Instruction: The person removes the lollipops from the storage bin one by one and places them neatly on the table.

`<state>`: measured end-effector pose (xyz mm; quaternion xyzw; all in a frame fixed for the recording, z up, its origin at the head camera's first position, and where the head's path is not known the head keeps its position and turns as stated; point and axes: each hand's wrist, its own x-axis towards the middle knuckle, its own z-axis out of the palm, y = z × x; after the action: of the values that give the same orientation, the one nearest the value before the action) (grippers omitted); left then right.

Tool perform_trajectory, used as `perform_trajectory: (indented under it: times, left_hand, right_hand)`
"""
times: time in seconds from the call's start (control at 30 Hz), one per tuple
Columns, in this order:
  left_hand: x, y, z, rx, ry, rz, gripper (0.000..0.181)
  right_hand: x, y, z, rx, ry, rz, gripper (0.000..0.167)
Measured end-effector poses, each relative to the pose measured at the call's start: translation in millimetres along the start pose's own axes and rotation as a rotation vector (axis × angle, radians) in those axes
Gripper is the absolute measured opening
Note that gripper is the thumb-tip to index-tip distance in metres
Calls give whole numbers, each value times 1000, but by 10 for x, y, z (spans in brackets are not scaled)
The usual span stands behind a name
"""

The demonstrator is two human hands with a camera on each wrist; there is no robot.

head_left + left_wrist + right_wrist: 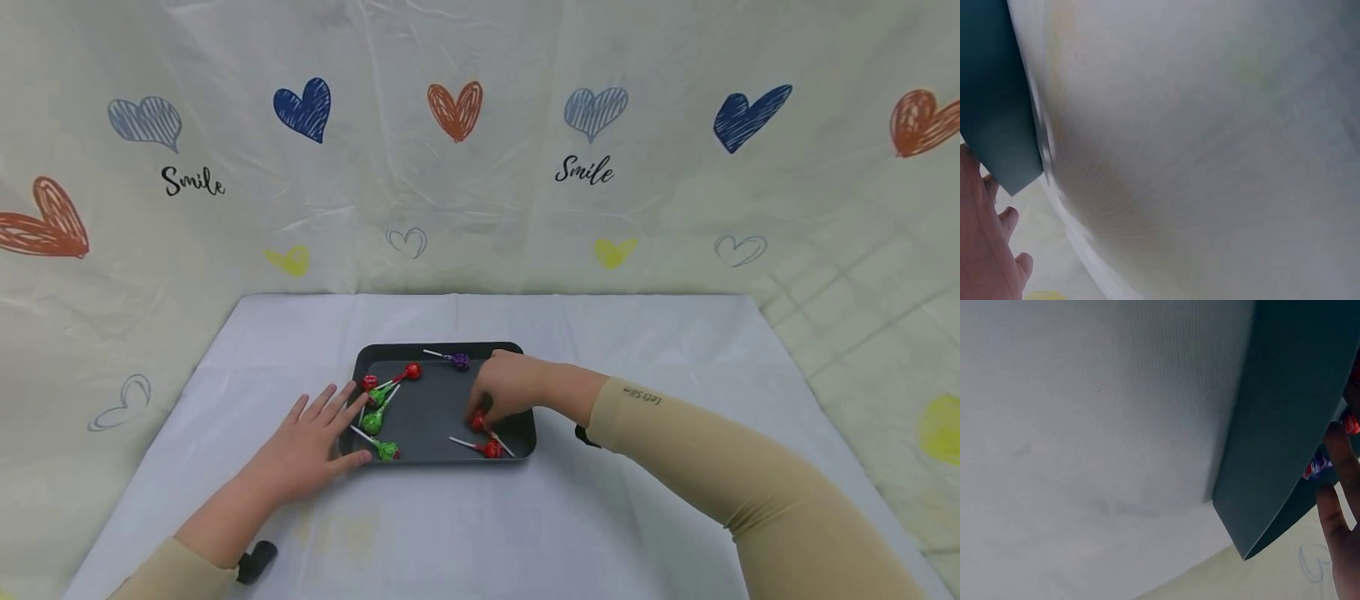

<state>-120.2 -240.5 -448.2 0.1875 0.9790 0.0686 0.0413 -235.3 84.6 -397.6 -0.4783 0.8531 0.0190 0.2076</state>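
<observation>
A dark grey tray [427, 417] holds several wrapped lollipops. My right hand [510, 383] reaches in over its right side, thumb and fingers pinching a red lollipop [478, 421] by the candy end, its white stick slanting toward the front right. Just in front lies another red lollipop [491, 450]. Spread out flat, my left hand [311, 446] touches the tray's left side, near a green lollipop [387, 451]. Other green lollipops [372, 422] and red ones [412, 372] cluster at the left. Near the back rim is a purple lollipop [460, 362].
The tray stands on a table with a white cloth [637, 350]. Behind it hangs a pale sheet [510, 208] printed with hearts and the word Smile. In the right wrist view, the tray's outer wall [1272, 425] rises beside the right hand's fingers.
</observation>
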Motion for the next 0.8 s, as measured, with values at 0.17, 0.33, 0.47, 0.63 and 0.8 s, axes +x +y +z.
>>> perform_trajectory:
  times: [0.17,0.33,0.47,0.63,0.8]
  left_hand:
    - [-8,9,6,0,7,4,90]
    - [-15,4,17,-5,5,3,91]
    - [-19,-13,26,-7,10,7,91]
    - [-21,-26,26,-3,28,17,90]
    - [-10,-9,27,-26,46,29,88]
  right_hand:
    - [-43,37,-49,35,43,13,21]
    - [-84,51,-104,71,77,11,21]
    - [-110,69,-139,102,105,44,23]
    - [-168,122,-167,146,151,79,24]
    - [-308,217,-177,179,196,111,27]
